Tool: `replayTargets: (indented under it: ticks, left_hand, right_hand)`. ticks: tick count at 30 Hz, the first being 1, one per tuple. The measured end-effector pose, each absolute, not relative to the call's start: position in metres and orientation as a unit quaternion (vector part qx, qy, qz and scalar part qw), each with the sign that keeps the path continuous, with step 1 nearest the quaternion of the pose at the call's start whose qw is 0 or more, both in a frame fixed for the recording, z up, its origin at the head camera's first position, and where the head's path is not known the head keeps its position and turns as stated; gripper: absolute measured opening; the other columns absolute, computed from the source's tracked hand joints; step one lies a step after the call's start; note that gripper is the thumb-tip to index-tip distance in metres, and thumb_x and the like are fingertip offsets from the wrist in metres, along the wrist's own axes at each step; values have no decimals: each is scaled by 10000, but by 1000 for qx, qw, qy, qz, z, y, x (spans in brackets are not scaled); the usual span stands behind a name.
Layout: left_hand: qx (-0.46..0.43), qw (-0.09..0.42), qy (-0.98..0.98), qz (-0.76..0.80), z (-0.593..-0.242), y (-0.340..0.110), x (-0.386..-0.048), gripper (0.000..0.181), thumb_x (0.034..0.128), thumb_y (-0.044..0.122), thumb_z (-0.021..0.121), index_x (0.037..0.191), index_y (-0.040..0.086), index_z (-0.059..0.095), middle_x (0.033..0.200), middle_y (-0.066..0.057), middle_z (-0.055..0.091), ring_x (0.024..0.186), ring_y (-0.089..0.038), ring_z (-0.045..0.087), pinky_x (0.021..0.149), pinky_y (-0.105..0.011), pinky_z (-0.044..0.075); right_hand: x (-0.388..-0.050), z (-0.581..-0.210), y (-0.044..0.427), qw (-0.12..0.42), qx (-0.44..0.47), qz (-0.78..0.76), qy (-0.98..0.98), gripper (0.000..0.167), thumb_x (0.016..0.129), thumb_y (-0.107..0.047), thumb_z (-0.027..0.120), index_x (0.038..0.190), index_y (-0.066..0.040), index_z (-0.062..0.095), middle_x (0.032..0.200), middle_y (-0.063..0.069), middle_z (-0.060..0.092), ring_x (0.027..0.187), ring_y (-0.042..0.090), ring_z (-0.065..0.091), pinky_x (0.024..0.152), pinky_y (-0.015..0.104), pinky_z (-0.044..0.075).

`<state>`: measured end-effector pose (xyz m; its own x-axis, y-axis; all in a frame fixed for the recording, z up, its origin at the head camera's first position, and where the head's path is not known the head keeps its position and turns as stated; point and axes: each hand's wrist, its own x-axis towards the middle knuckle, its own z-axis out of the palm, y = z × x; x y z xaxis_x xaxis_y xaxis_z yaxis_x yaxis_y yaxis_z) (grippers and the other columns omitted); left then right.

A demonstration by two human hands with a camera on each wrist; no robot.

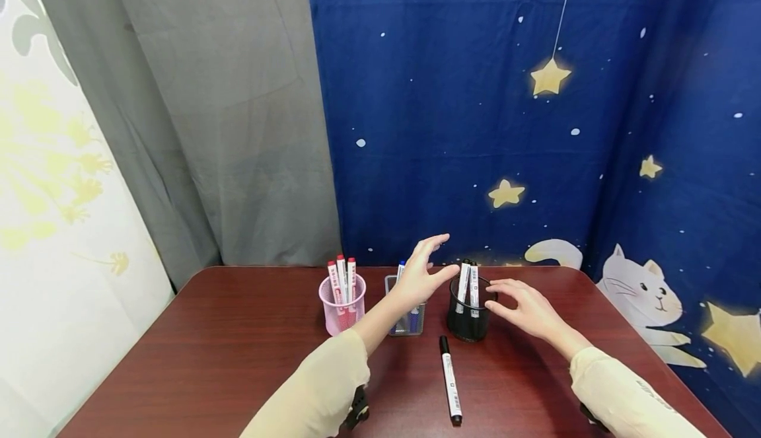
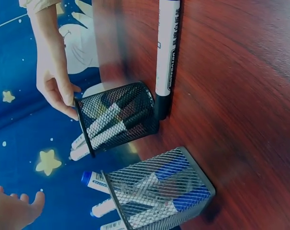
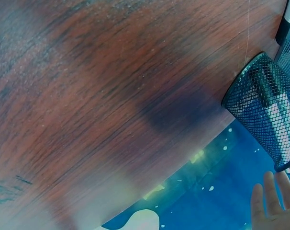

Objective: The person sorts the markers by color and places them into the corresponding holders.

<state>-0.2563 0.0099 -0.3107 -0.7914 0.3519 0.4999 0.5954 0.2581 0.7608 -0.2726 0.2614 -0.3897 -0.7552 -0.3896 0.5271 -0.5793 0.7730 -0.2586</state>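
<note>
My left hand (image 1: 419, 283) hovers above the grey mesh pen holder (image 2: 159, 189), fingers spread and thumb pointing toward the black mesh pen cup (image 1: 468, 324). Nothing is in that hand. My right hand (image 1: 526, 306) is at the right side of the black cup, its fingertips by the rim; contact is hard to tell. In the right wrist view, the right fingers (image 3: 272, 194) look extended near that rim. White markers (image 2: 104, 132) with black caps stand in the cup. One black-capped whiteboard marker (image 1: 450, 380) lies on the table in front of it.
A pink mesh pen cup (image 1: 326, 302) with red-capped markers (image 1: 341, 279) stands at the left. Blue-capped markers (image 2: 150, 191) fill the grey holder in the middle. All stand near the back edge of the brown table (image 1: 238, 352), before a blue starry curtain (image 1: 446, 127).
</note>
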Motion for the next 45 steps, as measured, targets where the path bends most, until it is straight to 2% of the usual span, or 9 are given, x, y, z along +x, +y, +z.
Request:
replayTargets:
  ticks: [6,11,15,19,29,37,45]
  left_hand:
    - [-351,122,-755,-541,-316,-3,-245,334,841,144,605,1160,69,539,1135,-67,516,1054,-197,489,835,-367,414]
    - [-416,152,-777,-446,-331,-11,-231,257,821,122,620,1064,45,587,1034,-35,574,991,-138,518,835,-274,407]
    - [-483,189,-787,-334,-344,-18,-221,231,810,125,615,1034,77,592,1028,15,566,1000,-62,486,866,-205,352]
    - [-529,208,-788,-238,-353,-21,-212,237,805,143,604,1040,115,586,1038,41,552,1010,-44,465,879,-181,326]
    - [-587,250,-770,16,-378,-18,-200,266,775,206,610,1040,207,601,1042,88,537,976,-77,470,835,-233,353]
    - [-603,277,-740,113,-395,-13,-193,211,830,212,514,1014,263,604,1012,121,538,951,-45,467,822,-235,344]
    - [-618,276,-720,152,-407,-10,-192,221,801,252,532,1016,277,579,990,120,531,923,-69,450,780,-237,350]
  right_hand:
    - [-274,-390,262,228,263,210,-914,399,783,-408,633,1047,-109,643,1071,66,584,1013,250,513,819,455,386]
    - [-273,-390,262,223,262,210,-915,401,783,-413,630,1048,-112,643,1075,68,583,1014,251,512,819,458,386]
    - [-273,-391,262,223,263,210,-915,394,786,-407,631,1047,-112,643,1083,69,581,1017,249,510,818,458,387]
    - [-272,-391,262,227,266,209,-913,381,785,-395,635,1043,-114,645,1092,65,578,1022,250,508,815,458,387]
    - [-271,-390,261,229,266,206,-914,377,785,-391,636,1041,-115,646,1089,65,579,1019,247,509,808,452,393]
    - [-272,-391,262,236,273,206,-910,369,785,-387,639,1039,-119,648,1088,54,580,1015,240,513,807,442,395]
    - [-271,-391,261,228,266,209,-913,372,787,-389,634,1047,-123,646,1103,60,575,1025,248,508,809,454,391]
